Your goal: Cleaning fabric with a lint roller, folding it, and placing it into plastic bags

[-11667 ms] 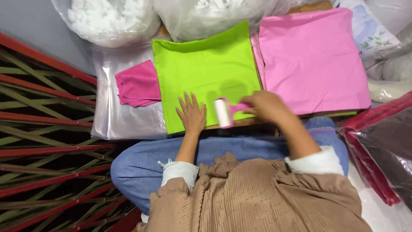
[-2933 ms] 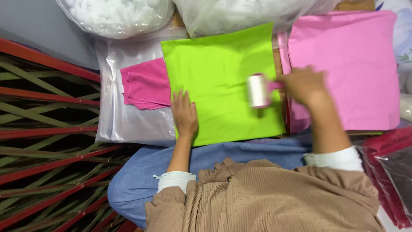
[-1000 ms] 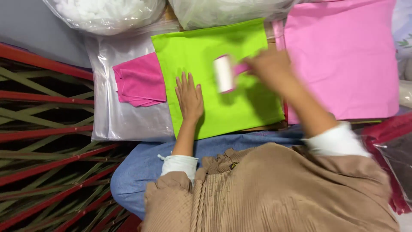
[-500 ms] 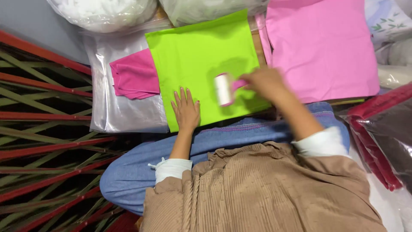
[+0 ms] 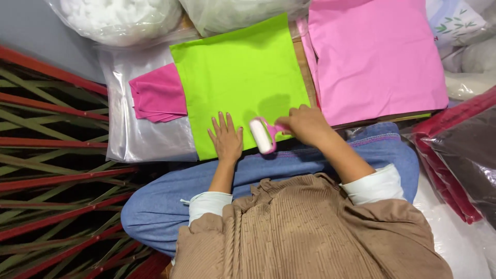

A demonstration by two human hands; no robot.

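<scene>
The lint roller [image 5: 262, 136] sits at the near edge of the green cloth [image 5: 240, 77], its pink handle clenched in the right hand [image 5: 305, 124] — the left hand [image 5: 226, 138] grasps nothing, lying flat with fingers spread to pin the cloth. It looks like mid-cleaning; the next pass likely needs the cloth kept taut — and a straight push away.

The right hand [image 5: 306, 124] covers the pink handle of the lint roller [image 5: 262, 136]; the green cloth [image 5: 240, 82] overlaps the magenta cloth's [image 5: 157, 93] right edge; the picture's top edge cuts off the pink fabric [image 5: 374, 54] and the stuffing bag [image 5: 119, 18]
</scene>
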